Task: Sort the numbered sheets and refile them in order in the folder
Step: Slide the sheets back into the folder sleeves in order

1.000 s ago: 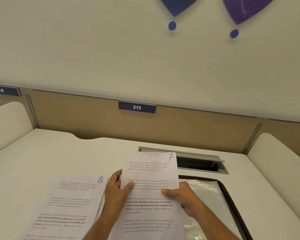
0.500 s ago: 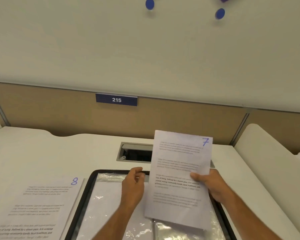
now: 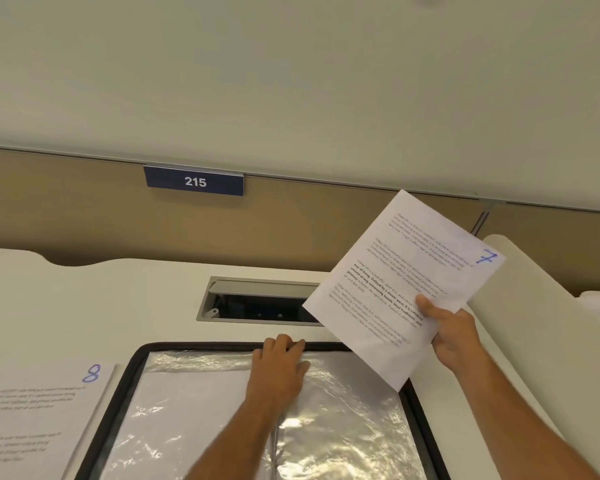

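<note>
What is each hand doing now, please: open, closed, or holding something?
Left hand: fingers at the top edge of the folder; whether they grip it cannot be told.
Right hand: holding the sheet marked 7, pinched near its lower corner.

Even, soft indoor light from overhead fills the scene, bright without harshness. White glare breaks up on the crinkled plastic sleeves (image 3: 343,441) of the open folder (image 3: 118,396). Shadows are faint, a soft one under the bench (image 3: 84,299) edge. Wide-angle distortion bends the partition rail and bench outward. The printed text on the sheets is blurred, and the near forearms are slightly soft.
</note>
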{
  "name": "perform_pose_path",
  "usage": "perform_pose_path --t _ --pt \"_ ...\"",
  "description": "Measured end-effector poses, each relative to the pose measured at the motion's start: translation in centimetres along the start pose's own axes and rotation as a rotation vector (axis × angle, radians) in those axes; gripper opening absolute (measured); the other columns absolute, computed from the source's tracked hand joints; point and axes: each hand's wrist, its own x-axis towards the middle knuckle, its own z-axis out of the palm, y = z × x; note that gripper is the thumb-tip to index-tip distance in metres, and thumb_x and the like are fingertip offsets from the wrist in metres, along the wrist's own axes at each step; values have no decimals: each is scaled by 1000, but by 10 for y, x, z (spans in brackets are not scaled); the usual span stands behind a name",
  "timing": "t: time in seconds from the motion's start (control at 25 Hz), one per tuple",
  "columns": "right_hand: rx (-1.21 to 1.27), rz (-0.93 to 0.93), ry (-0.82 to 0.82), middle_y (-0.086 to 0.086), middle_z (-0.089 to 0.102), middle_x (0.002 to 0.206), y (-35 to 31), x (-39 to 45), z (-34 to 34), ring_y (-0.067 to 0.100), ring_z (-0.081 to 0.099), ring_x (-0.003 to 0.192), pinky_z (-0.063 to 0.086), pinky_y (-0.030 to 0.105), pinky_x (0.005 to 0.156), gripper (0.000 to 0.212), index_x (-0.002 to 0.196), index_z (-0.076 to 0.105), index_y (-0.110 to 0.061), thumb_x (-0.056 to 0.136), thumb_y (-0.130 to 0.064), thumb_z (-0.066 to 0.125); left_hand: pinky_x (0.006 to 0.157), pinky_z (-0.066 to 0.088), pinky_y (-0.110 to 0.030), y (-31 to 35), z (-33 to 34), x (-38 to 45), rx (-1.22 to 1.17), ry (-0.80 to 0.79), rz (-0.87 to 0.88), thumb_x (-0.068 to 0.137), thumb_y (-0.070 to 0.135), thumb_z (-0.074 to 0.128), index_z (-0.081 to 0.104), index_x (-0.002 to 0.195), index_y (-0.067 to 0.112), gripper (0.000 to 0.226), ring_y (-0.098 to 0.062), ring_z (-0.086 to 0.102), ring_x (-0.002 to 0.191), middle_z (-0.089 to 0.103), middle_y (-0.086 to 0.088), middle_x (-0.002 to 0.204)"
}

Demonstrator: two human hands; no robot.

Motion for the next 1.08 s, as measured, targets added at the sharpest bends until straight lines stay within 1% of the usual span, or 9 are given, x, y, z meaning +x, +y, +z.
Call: perform_pose_path --t 0.08,0.16,0.28,0.36,0.48,0.6,0.76,1.0,1.08 --pt "5 15 32 5 74 116 6 3 2 25 72 103 62 38 76 89 125 66 -11 42 -24 97 106 30 -37 -1 4 3 54 -3 9 106 42 37 45 145 33 40 -17 39 125 44 7 139" --pt "34 30 64 6 75 114 11 6 4 24 73 100 63 36 72 77 125 66 -10 53 -20 91 100 35 -37 -2 8 3 60 37 30 104 37 48 60 131 34 30 -17 45 119 51 10 133" --pt "65 20 83 5 75 113 17 8 9 24 74 99 63 35 70 80 124 67 -10 49 -23 94 73 48 -35 -5 12 1 35 137 78 72 29 89 78 85 34 17 -14 59 89 68 15 101" --pt "91 1 98 5 75 114 19 10 13 23 73 101 63 36 73 75 125 66 -11 54 -20 89 65 49 -32 -5 15 1 -6 189 92 58 28 97 77 71 32 24 -13 61 80 69 16 90" --pt "141 -18 94 2 75 114 21 13 21 22 71 104 62 37 78 49 119 68 -16 72 -9 80 63 48 -30 -5 17 -1 -48 262 128 59 25 97 76 69 26 23 -13 59 77 67 12 85" --pt "168 -33 88 1 73 116 25 15 28 18 71 103 63 33 75 43 124 66 -17 84 -3 72 59 47 -29 -10 26 0 -88 298 162 68 17 91 71 74 21 21 -14 55 72 64 8 81" --pt "191 -48 67 -1 73 116 30 17 39 16 72 102 62 30 75 37 117 68 -22 86 -2 70 52 36 -23 -10 29 -3 -139 284 164 75 12 85 60 75 23 27 -10 45 59 56 11 68" --pt "160 -65 90 -2 75 112 38 19 61 17 72 101 62 42 73 32 114 70 -22 84 -11 75 46 27 -21 -6 20 -7 -79 311 151 74 18 86 56 75 23 30 -9 34 48 49 11 53" --pt "175 -83 90 0 74 115 43 20 69 19 71 107 61 44 83 38 116 70 -19 80 -12 77 46 28 -20 -6 19 -8 -73 309 144 73 18 87 57 76 23 31 -7 31 49 50 11 52"
